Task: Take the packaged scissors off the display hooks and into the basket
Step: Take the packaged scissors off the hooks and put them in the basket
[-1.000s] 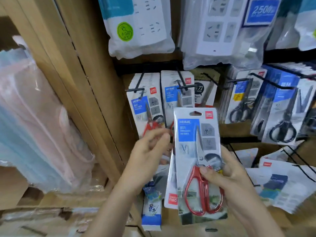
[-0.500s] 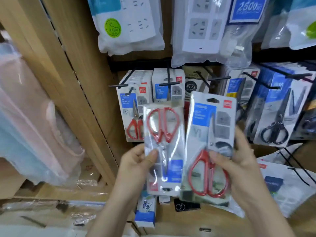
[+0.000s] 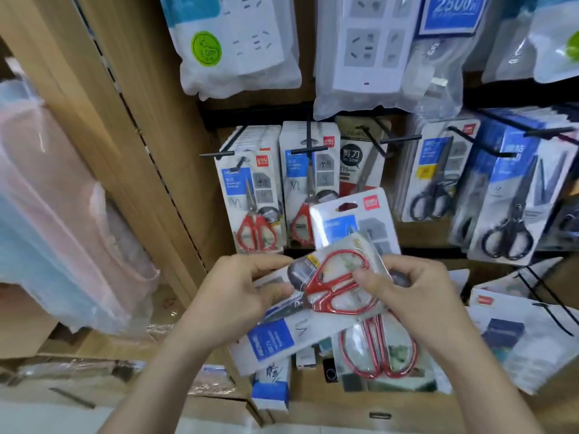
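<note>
Held: two blister packs of red-handled scissors, off the hooks, in front of the display's lower middle.
- Left hand [image 3: 238, 296]: fingers curled round the left end of the tilted pack [image 3: 282, 336], thumb on its face. The pack lies almost sideways, blue label at lower left, handles to the right.
- Right hand [image 3: 413, 296]: pinches the two packs together where they overlap, thumb on the tilted pack's red handles and fingers curled behind. The upright pack [image 3: 354, 214] stands behind the tilted one, hang-hole up, with its handles showing below the hand.

Surroundings, by size:
1. Wooden upright [image 3: 131, 136], slanting along the display's left edge.
2. Bagged pink and blue sheets [image 3: 56, 214], left of the upright.
3. Bagged power strips [image 3: 238, 42], [image 3: 369, 48], hung along the display's top edge.
4. Black-handled scissors packs [image 3: 435, 183], [image 3: 513, 214], stacked on hooks toward the right edge.
5. Loose packs [image 3: 517, 339], heaped at the lower right corner.
6. Red-handled scissors packs [image 3: 250, 202], [image 3: 308, 183], two stacks on hooks just above the left hand.
7. Brown-card scissors pack [image 3: 354, 164], hung between the red and black stacks and partly hidden by the upright pack.
8. Black hooks [image 3: 308, 142], projecting from a dark rail.
</note>
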The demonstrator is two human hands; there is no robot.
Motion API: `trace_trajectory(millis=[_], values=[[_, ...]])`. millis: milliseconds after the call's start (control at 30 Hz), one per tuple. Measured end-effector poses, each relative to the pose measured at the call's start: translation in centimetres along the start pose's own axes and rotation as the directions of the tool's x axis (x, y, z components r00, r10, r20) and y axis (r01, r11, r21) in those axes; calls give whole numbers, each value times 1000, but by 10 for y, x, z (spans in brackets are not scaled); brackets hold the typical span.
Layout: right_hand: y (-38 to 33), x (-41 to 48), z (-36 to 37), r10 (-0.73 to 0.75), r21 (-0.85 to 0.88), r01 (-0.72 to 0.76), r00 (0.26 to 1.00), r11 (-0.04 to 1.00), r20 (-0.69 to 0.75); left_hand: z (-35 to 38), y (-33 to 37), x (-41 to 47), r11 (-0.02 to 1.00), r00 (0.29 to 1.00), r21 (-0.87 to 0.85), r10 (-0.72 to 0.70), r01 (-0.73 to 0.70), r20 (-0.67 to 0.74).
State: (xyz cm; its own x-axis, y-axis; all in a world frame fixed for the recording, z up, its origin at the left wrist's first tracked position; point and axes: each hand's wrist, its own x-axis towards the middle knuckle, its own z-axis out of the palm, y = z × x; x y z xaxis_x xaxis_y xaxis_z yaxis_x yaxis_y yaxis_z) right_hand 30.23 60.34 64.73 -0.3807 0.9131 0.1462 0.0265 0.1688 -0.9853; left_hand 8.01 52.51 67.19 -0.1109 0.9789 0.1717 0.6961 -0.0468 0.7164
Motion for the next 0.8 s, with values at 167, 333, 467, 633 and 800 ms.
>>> trace_trajectory(millis=[167,333,467,633,800], values=[[18,0,-2,113,296,-53,975,954,-190,-12,2,-1,970,912,-185,-216,159,-348],[26,-8,-3,218,509,-121,967,852,-135,-2,3,-9,653,884,-742,-426,152,-193],[34,-12,-12,197,431,-170,980,886,-19,6,7,-13,741,877,-662,-387,112,-285],[31,-6,-34,128,188,-134,991,973,43,1,17,-9,917,853,-396,-239,41,-464],[34,2,-46,141,-65,-129,958,990,251,-12,39,1,957,873,-287,-109,-37,-475]])
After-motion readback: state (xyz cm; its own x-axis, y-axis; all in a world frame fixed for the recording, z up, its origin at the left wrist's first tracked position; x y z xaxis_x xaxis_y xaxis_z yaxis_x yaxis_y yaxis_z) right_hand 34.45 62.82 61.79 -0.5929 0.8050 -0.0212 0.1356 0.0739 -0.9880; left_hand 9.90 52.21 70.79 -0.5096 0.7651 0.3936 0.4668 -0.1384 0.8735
